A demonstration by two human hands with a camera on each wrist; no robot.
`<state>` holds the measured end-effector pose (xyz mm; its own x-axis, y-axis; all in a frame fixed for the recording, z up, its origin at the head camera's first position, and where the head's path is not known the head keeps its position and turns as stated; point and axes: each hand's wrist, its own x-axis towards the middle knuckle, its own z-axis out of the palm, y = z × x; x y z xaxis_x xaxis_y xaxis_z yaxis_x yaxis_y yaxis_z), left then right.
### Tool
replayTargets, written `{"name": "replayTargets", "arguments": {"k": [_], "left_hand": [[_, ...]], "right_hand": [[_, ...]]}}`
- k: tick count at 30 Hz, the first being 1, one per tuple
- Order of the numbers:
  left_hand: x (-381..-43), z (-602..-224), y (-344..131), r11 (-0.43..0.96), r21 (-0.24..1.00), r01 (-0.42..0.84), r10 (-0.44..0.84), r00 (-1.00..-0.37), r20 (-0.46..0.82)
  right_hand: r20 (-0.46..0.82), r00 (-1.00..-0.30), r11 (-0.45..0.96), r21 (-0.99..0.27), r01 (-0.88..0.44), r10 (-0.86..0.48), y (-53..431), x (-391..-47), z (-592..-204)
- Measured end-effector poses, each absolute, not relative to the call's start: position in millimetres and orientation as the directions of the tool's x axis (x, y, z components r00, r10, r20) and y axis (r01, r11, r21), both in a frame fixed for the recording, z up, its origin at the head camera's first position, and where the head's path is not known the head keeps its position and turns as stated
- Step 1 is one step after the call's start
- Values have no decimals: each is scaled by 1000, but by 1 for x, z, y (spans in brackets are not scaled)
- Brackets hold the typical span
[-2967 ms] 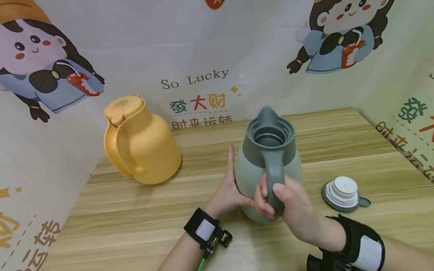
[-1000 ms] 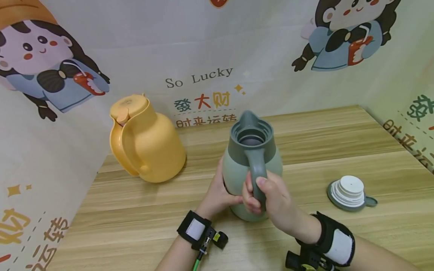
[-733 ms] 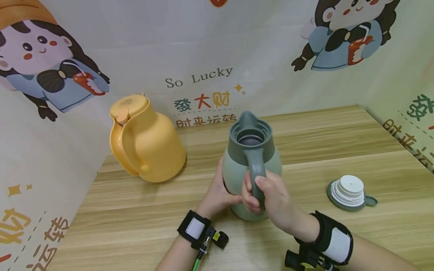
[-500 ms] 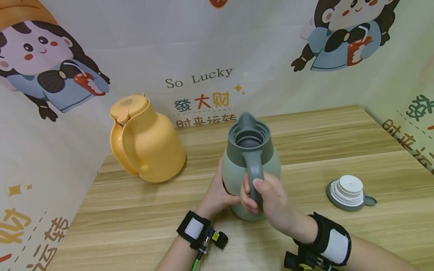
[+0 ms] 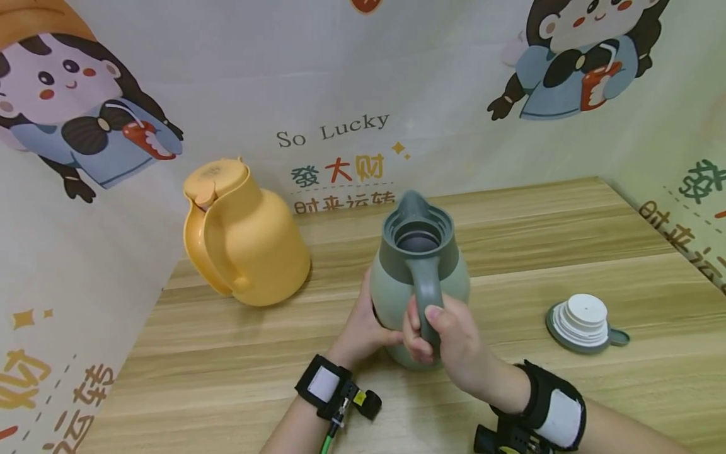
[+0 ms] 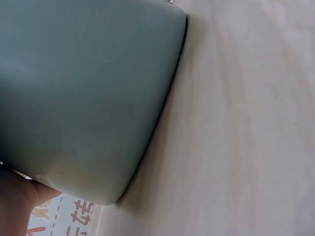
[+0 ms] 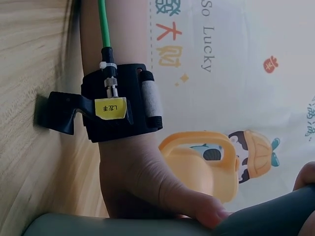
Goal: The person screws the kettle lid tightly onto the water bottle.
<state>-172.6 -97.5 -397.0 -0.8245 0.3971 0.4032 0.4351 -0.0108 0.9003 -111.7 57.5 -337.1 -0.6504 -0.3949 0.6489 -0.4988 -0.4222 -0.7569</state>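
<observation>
A pale green thermal jug (image 5: 391,287) with a darker grey-green neck stands near the middle of the table, its mouth uncovered and its spout facing away. My right hand (image 5: 462,337) grips the jug's handle (image 5: 425,284), thumb on top. On the left side of the body, my left hand (image 5: 363,325) holds it, thumb across the front and fingers hidden behind. The left wrist view shows the jug's lower body (image 6: 93,93) and its base edge close on the wood. In the right wrist view my left hand (image 7: 142,182) lies against the jug.
A yellow jug (image 5: 263,246) with its lid on stands at the back left. To the right, a grey lid with a white stopper (image 5: 587,315) lies upside down on the wooden table (image 5: 567,391). A printed cloth (image 5: 317,75) backs the table.
Over three seconds the green jug has shifted left, both hands moving with it. My left fingers, visible along its side at first, are now mostly behind it. The last half second shows little movement.
</observation>
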Motion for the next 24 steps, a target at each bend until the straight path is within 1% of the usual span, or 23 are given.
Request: {"name": "replayTargets", "arguments": {"k": [6, 15, 24], "left_hand": [[-176, -395, -96, 5, 907, 421, 388, -837, 386], [-186, -397, -97, -19, 921, 389, 417, -834, 361], [-202, -418, -100, 25, 925, 380, 421, -843, 335]], "right_hand": [[659, -646, -411, -749, -519, -385, 58, -117, -337], [655, -654, -388, -754, -530, -380, 60, -125, -337], [647, -659, -385, -761, -522, -384, 61, -129, -337]]}}
